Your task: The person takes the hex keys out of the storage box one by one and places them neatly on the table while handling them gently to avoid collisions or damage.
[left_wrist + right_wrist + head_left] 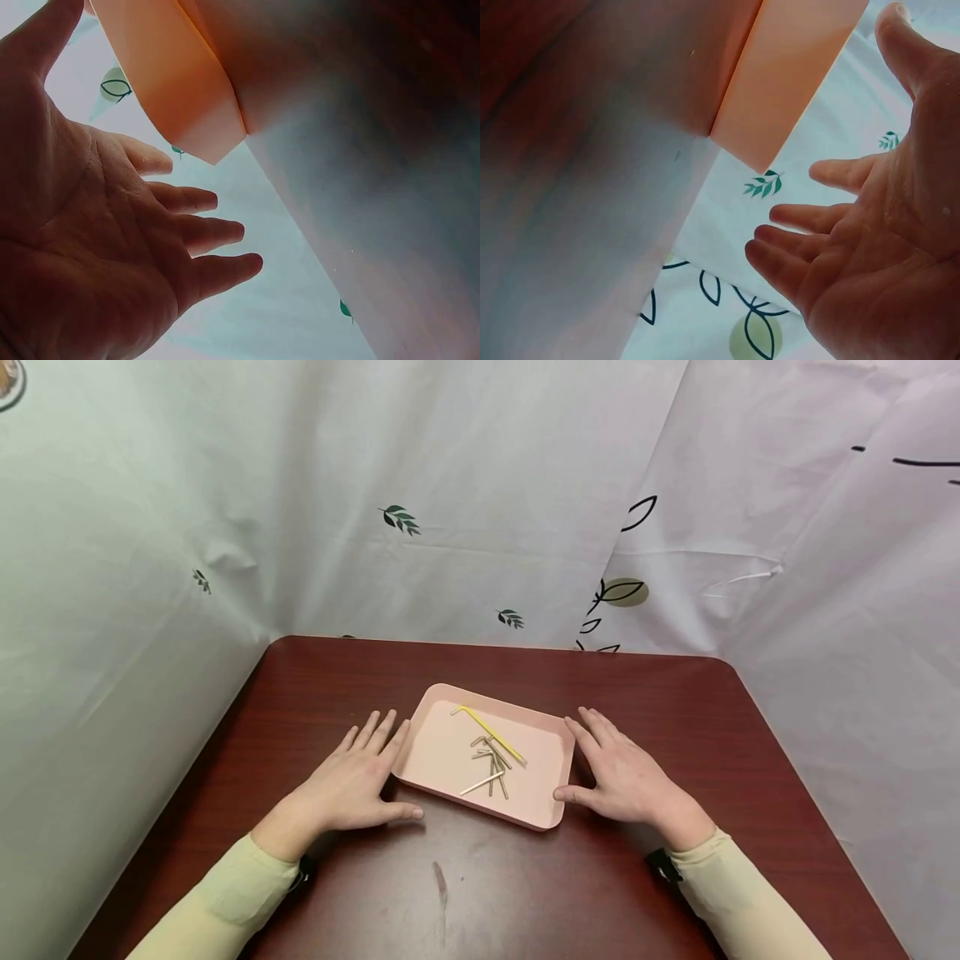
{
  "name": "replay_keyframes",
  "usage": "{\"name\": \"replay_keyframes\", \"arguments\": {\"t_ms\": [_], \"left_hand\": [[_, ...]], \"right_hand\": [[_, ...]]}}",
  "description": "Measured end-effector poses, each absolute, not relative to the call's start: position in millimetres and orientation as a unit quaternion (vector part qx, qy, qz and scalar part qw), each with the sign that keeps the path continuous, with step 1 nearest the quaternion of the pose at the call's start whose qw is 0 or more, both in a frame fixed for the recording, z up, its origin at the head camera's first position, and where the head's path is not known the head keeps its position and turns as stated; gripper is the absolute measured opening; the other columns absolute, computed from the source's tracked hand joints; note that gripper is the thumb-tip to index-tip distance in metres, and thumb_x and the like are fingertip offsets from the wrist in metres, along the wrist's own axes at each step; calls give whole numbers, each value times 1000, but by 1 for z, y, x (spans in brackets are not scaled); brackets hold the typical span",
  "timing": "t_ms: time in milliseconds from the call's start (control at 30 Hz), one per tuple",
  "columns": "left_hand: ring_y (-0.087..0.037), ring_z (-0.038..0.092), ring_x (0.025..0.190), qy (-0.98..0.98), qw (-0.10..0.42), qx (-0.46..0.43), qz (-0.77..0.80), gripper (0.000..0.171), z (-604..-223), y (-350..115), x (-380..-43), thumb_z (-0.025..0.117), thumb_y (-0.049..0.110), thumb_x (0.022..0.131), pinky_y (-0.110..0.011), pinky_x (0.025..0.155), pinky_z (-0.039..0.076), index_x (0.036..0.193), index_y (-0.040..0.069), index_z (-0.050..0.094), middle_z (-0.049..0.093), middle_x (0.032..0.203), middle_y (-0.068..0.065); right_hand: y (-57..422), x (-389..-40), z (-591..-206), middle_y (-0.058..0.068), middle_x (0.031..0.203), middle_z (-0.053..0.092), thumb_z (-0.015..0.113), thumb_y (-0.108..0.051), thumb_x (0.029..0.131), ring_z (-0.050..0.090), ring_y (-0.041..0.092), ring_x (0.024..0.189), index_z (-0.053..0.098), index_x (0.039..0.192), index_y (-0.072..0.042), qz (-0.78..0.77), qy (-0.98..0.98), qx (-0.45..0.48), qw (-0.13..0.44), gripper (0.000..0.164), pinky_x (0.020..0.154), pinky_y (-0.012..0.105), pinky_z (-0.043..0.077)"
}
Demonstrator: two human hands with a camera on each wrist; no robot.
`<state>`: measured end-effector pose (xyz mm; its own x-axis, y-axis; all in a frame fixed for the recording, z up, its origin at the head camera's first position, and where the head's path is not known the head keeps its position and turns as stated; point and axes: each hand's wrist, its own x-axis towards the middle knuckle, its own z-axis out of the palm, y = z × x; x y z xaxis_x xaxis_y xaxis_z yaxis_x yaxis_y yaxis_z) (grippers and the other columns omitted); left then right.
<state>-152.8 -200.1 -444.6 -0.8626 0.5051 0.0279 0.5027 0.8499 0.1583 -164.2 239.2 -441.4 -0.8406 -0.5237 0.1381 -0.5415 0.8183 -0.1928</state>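
A shallow pink tray (435, 727) lies at a slant on the table between my two hands. Inside it are a yellow L-shaped hex key (491, 733) and several bare-metal hex keys (483, 783) in a loose pile. My left hand (356, 781) is at the tray's left end, fingers straight and spread, index fingertip right at the rim. At the right end is my right hand (622, 772), fingers extended and thumb tip by the near right corner. Both wrist views show the tray's outer wall (176, 82) beside the bare palms, with nothing held.
The dark red-brown table (495, 893) has rounded far corners and a smear near its front. White sheeting (465, 527) with printed leaves hangs behind it and along both sides. Pale sleeves (232, 893) and dark wrist straps cover the forearms.
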Motion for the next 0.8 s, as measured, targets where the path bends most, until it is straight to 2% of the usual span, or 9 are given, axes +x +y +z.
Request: {"name": "replay_keyframes", "arguments": {"t_ms": [400,800], "left_hand": [[-55,24,164,963,8,261,71,135,-442,-206,-154,75,87,84,-73,127,28,175,-1,27,25,179,-31],[-53,22,166,961,24,264,79,137,-438,-198,-155,78,84,83,-70,128,28,176,-1,24,21,180,-31]], "right_hand": [[227,-170,-441,28,168,44,85,-66,91,46,48,154,45,166,2,118,-944,303,59,109,121,62,44],[220,-170,-436,27,166,46,84,-65,93,49,47,152,46,165,2,114,-942,309,57,106,119,62,46]]}}
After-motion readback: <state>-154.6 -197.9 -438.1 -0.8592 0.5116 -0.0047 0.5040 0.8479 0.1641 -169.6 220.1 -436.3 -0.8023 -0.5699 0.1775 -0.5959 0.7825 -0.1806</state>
